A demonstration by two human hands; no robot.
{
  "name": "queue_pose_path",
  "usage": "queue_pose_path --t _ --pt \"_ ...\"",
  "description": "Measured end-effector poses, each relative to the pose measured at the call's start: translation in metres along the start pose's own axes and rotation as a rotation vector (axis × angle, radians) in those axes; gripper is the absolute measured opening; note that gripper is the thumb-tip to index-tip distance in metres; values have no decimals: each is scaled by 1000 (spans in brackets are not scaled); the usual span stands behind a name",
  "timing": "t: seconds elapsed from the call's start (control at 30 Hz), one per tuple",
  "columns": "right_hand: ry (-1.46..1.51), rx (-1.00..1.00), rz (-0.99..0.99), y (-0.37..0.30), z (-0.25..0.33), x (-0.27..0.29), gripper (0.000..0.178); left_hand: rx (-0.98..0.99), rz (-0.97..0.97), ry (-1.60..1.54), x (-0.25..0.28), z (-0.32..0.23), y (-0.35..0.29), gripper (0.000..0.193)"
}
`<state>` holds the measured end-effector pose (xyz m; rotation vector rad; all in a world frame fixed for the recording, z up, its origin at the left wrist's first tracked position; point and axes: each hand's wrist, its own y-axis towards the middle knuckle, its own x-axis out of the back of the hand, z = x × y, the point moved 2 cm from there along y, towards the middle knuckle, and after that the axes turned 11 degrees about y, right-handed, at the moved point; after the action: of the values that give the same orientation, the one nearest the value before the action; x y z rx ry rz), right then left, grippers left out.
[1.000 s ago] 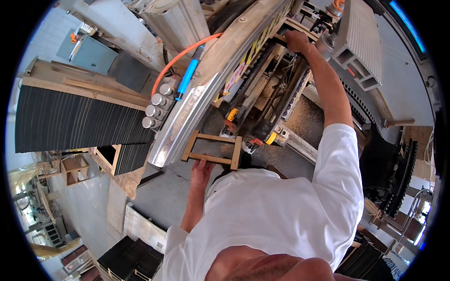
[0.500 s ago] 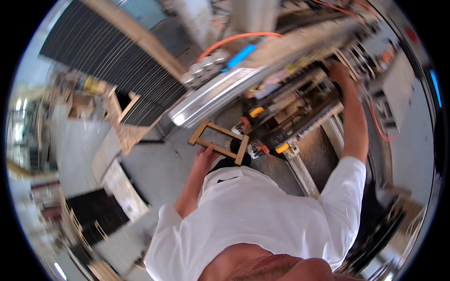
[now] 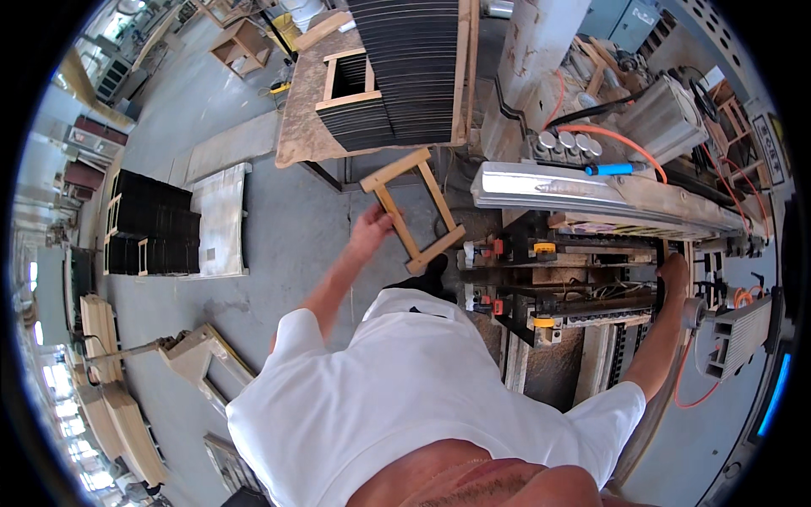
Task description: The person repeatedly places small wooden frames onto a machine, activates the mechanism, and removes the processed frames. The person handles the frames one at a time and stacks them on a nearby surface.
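A small rectangular wooden frame [image 3: 439,196], with two long rails and two wider end bars, hangs tilted in front of my body. My left hand [image 3: 372,231] is closed on its near-left rail, with the fingers partly behind the wood. My right arm stretches out to the far right end of a woodworking machine [image 3: 583,245]. There my right hand [image 3: 673,269] is beside an upright strip of light wood [image 3: 689,253]; its fingers are mostly hidden. Yellow and red clamp parts sit at the machine's near left end, close to the held frame.
Ahead stands a worktable [image 3: 297,127] bearing a tall stack of dark-edged frames [image 3: 405,72]. Further dark stacks [image 3: 152,215] are on the floor at left, beside a pale board [image 3: 221,221]. A silver beam [image 3: 608,190] runs above the machine, with an orange hose [image 3: 625,144] behind.
My view has turned left, bringing the worktable and stacks into the middle. The wooden frame in my left hand has risen away from my body and tilted. My right hand stays at the machine.
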<state>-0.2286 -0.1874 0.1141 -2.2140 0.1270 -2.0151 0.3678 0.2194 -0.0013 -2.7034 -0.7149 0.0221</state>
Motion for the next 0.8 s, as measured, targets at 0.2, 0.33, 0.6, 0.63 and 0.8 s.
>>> queue_pose_path --t 0.2,0.33,0.6,0.63,0.8 --pt "22 34 -85 6 -4 -6 33 -130 -194 -65 109 -67 25 25" --pt "200 61 -218 -16 -3 20 31 -132 -273 -102 192 -101 79 23" --pt "1135 73 -885 -165 114 64 20 -182 -187 -129 306 -147 240 26" --pt "1162 85 -864 -183 122 51 17 -184 -185 -122 307 -152 263 27" --pt "1308 -11 -715 -253 217 -13 12 -136 -222 171 295 -146 348 30"
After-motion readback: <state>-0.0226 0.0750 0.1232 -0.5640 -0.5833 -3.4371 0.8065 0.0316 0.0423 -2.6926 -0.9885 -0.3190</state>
